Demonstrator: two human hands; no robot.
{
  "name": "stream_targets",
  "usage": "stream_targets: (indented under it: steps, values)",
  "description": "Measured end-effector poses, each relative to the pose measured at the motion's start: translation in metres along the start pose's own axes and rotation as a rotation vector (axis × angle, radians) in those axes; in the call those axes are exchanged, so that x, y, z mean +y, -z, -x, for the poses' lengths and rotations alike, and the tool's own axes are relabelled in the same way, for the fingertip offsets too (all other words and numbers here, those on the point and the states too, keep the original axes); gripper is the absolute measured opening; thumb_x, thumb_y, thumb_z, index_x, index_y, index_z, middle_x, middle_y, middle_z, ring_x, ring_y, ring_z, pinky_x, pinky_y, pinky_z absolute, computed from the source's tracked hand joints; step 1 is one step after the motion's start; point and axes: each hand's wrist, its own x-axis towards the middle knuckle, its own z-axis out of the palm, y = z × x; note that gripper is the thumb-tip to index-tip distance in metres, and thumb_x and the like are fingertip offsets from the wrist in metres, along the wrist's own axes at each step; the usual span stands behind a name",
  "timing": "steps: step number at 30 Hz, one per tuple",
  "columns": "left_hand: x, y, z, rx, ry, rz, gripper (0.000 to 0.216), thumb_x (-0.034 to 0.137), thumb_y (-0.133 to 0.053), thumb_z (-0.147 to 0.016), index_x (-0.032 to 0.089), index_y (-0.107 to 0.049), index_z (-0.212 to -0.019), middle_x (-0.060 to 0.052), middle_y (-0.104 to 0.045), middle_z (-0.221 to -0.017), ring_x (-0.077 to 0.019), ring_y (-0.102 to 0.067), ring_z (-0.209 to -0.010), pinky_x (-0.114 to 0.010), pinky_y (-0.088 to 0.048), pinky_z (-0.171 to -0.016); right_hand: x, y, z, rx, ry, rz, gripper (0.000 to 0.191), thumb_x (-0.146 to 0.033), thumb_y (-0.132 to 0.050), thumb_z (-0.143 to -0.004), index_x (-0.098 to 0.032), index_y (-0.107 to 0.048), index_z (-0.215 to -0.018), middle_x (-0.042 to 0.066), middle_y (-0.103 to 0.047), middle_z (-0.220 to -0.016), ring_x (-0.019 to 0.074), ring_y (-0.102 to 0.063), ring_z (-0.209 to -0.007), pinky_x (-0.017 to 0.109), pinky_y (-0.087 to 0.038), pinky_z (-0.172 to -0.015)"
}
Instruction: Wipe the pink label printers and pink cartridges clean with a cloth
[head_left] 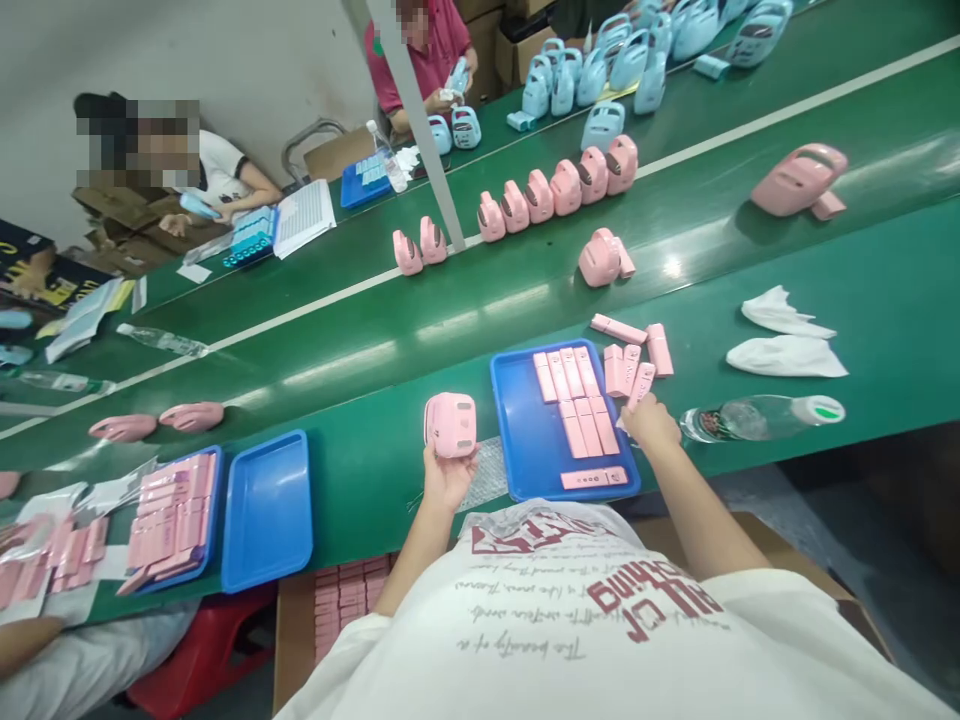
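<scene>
My left hand (448,482) is closed around a pink rounded plastic housing (452,425), held up left of a blue tray (504,420). Two rows of pink rectangular pieces (581,372) lie in that tray, with a single pink piece (592,478) lying crosswise near its front edge. At the tray's right side, my right hand (652,428) grips a small pink rectangular piece (641,383) by its lower end. Just beyond that hand, several more loose pink pieces (658,350) lie on the green table.
A clear bottle (761,418) lies right of my right hand, with white cloth-like pieces (787,355) behind it. Pink housings (600,258) stand on the green belt (517,310). Another blue tray (266,510) lies to the left. Two people (225,165) sit across, handling blue parts.
</scene>
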Motion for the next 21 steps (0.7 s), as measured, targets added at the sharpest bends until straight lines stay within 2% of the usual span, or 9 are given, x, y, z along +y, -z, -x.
stream_targets:
  steps: [4,7,10,13,15,17,21]
  values:
    - [-0.004,-0.002,-0.027,0.17,-0.035,-0.108,0.038,0.048,-0.043,-0.09,0.014,-0.057,-0.102,-0.009,-0.065,-0.077,-0.0169,-0.066,-0.068,-0.022,-0.049,-0.05,0.0,-0.002,-0.027,0.0,-0.069,0.022,0.055,-0.035,-0.064,-0.077,-0.007,-0.046,-0.12,0.023,-0.063,-0.099,0.0352,-0.065,-0.093,0.047,-0.051,-0.078]
    - [0.003,-0.007,-0.055,0.244,-0.075,-0.171,0.028,0.039,-0.048,-0.091,0.013,-0.056,-0.097,-0.008,-0.062,-0.073,-0.015,-0.063,-0.062,-0.022,-0.048,-0.05,0.008,0.0,-0.032,-0.004,-0.058,0.0,0.047,-0.03,-0.061,-0.077,-0.006,-0.052,-0.115,0.023,-0.065,-0.095,0.0341,-0.066,-0.091,0.044,-0.051,-0.075]
    - [0.021,-0.017,-0.089,0.315,-0.175,-0.257,0.023,0.034,-0.057,-0.087,0.014,-0.056,-0.098,-0.005,-0.061,-0.072,-0.0121,-0.06,-0.058,-0.022,-0.048,-0.052,0.017,0.008,-0.027,0.005,0.021,-0.062,0.038,-0.032,-0.055,-0.079,-0.009,-0.058,-0.108,0.021,-0.067,-0.096,0.033,-0.065,-0.093,0.04,-0.05,-0.075]
    - [0.046,-0.033,-0.128,0.362,-0.337,-0.373,0.034,0.027,-0.071,-0.077,0.017,-0.056,-0.106,-0.003,-0.063,-0.082,-0.01,-0.061,-0.063,-0.021,-0.049,-0.057,0.014,0.013,-0.02,0.035,0.114,-0.135,0.044,-0.035,-0.051,-0.08,-0.013,-0.055,-0.118,0.017,-0.067,-0.106,0.0301,-0.064,-0.099,0.036,-0.049,-0.08]
    - [0.063,-0.047,-0.155,0.392,-0.445,-0.464,0.044,0.023,-0.077,-0.069,0.017,-0.056,-0.108,-0.003,-0.065,-0.089,-0.0111,-0.063,-0.068,-0.023,-0.051,-0.06,-0.002,0.012,-0.02,0.02,0.178,-0.172,0.051,-0.035,-0.051,-0.081,-0.013,-0.05,-0.127,0.016,-0.065,-0.114,0.0287,-0.062,-0.105,0.036,-0.048,-0.085]
    - [0.076,-0.062,-0.181,0.44,-0.541,-0.556,0.052,0.019,-0.082,-0.062,0.016,-0.054,-0.106,-0.005,-0.065,-0.096,-0.0137,-0.065,-0.076,-0.025,-0.053,-0.065,-0.032,0.005,-0.027,-0.046,0.265,-0.199,0.054,-0.033,-0.053,-0.08,-0.013,-0.049,-0.13,0.015,-0.063,-0.121,0.0275,-0.06,-0.11,0.035,-0.047,-0.089]
    - [0.095,-0.09,-0.224,0.564,-0.715,-0.726,0.067,0.014,-0.085,-0.055,0.016,-0.05,-0.112,-0.009,-0.061,-0.114,-0.0188,-0.063,-0.101,-0.032,-0.053,-0.085,-0.122,-0.023,-0.054,-0.215,0.422,-0.225,0.045,-0.027,-0.057,-0.081,-0.013,-0.055,-0.123,0.013,-0.063,-0.121,0.0251,-0.059,-0.112,0.034,-0.046,-0.094]
